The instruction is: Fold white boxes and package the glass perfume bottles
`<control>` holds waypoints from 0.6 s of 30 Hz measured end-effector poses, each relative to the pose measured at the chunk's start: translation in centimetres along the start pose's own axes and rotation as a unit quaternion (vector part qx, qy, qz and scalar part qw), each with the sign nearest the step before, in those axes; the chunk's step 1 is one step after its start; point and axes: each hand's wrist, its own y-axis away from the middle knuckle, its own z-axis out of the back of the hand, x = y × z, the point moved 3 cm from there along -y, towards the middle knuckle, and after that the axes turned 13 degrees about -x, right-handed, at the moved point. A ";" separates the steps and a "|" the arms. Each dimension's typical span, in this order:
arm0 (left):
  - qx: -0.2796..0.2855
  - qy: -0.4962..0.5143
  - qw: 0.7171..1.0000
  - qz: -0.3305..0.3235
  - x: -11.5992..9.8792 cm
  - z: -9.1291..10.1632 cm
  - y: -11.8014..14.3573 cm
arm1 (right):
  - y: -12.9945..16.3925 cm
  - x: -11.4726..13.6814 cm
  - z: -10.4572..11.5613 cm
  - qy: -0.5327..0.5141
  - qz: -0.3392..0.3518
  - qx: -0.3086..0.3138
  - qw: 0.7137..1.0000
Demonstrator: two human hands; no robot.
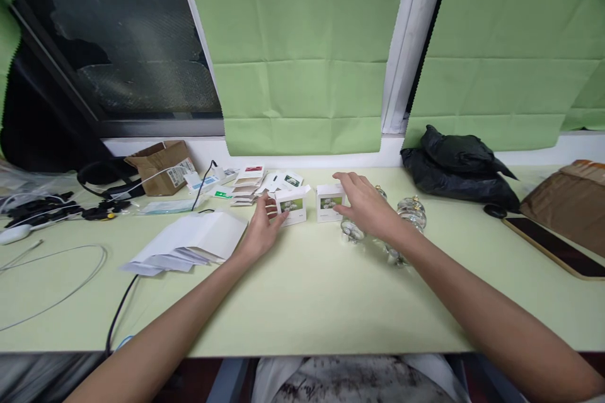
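Both arms outstretched, L hand (261, 227) fingers touching left box (292, 206), R hand (366, 204) open over right box (329, 203)

Your left hand (261, 227) touches a white carton (292, 205) printed with a green picture panel of pale flowers; your right hand (366, 206) hovers over its twin, the second white box (329, 203) with the same green panel. The glass ornaments (410, 214) beside it are clear with small gold tops. The tabletop (302, 289) is pale green, the window blinds (302, 44) a stronger creased green. The folded papers (191, 240) are white, the plastic bag (460, 167) black, the cardboard box (163, 167) brown.
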 end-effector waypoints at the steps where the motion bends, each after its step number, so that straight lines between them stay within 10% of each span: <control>1: 0.001 0.002 1.000 -0.001 0.0 0.0 0.0 | 0.7 0.5 0.4 -0.004 0.013 -0.032 0.999; 5: 0.002 0.006 1.000 0.004 0.0 0.0 0.1 | 4.9 2.5 0.5 -0.051 0.105 -0.135 0.984; 10: -0.031 0.019 0.998 -0.043 -1.8 0.3 0.8 | 10.4 3.6 -2.0 -0.063 0.300 -0.048 0.951; 18: -0.185 0.020 0.958 -0.218 -5.7 2.3 2.9 | 11.8 3.4 -3.1 -0.048 0.246 0.044 0.967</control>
